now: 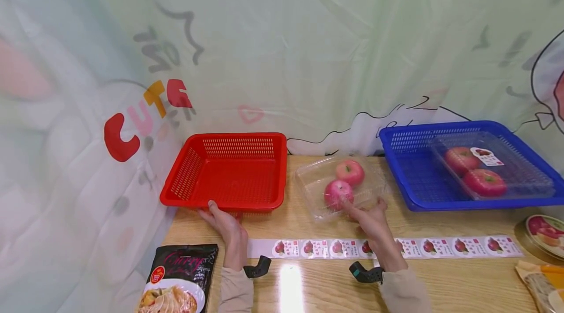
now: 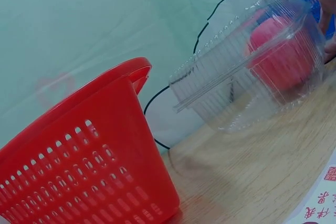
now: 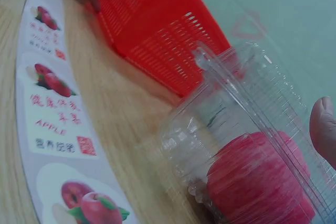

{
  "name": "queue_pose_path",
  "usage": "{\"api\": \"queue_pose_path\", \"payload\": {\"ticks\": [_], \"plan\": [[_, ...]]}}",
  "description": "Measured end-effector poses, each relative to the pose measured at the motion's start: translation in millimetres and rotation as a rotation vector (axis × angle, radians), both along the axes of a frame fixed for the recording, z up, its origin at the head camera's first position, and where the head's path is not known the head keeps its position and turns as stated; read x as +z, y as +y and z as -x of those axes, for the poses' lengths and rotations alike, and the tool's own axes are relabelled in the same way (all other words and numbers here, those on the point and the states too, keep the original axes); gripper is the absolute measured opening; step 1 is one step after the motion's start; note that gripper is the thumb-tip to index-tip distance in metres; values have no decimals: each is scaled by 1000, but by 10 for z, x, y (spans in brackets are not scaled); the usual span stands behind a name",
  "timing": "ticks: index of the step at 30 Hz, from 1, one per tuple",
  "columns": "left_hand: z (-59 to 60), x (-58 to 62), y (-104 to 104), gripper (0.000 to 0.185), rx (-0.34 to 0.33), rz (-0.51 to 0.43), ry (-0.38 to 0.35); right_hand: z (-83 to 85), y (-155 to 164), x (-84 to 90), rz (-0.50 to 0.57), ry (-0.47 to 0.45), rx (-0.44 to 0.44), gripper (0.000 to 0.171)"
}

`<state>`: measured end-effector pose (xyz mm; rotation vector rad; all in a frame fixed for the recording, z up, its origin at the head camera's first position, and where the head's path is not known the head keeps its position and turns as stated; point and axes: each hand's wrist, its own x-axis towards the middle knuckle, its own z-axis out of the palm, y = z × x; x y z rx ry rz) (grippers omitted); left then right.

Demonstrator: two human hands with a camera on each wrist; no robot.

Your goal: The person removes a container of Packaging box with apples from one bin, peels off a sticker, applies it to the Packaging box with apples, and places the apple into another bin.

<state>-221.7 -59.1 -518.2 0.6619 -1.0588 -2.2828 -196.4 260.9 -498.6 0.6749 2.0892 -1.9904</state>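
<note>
A red plastic basket [image 1: 240, 135] with slotted walls stands at the back left. My left hand [image 1: 229, 228] grips its front rim, thumb on top and fingers beneath. Right of it is a clear plastic box [image 1: 314, 186], lid closed, with two red apples [image 1: 350, 172] inside. My right hand [image 1: 372, 222] holds the box by its near right corner. In the right wrist view the thumb [image 3: 323, 129] lies along the box's side, the other fingers out of sight. From the left wrist the box [image 2: 210, 85] appears tilted, one end close over the wooden table.
A blue basket [image 1: 462, 205] at the back right holds another clear box of apples, with a label on its lid. A strip of apple stickers [image 1: 308, 249] runs across the table. A black curry packet [image 1: 182, 266] lies front left; a round tin [image 1: 546, 234] and yellowish bag [image 1: 544, 283] sit right.
</note>
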Motion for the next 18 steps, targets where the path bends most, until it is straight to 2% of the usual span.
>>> {"api": "queue_pose_path", "payload": {"ticks": [3,10,14,18], "plan": [[-1,-5,-3,71,-3,2,-6,-34,-25,-10,-71,-1,-11,134],[-10,11,1,70,-12,9,-10,-95,-101,10,-86,20,-19,135],[-9,5,0,70,-13,5,-6,-122,-119,1,-115,4,-16,129],[-9,10,1,71,-11,-4,-5,-165,-35,12,-141,-43,29,123]]}}
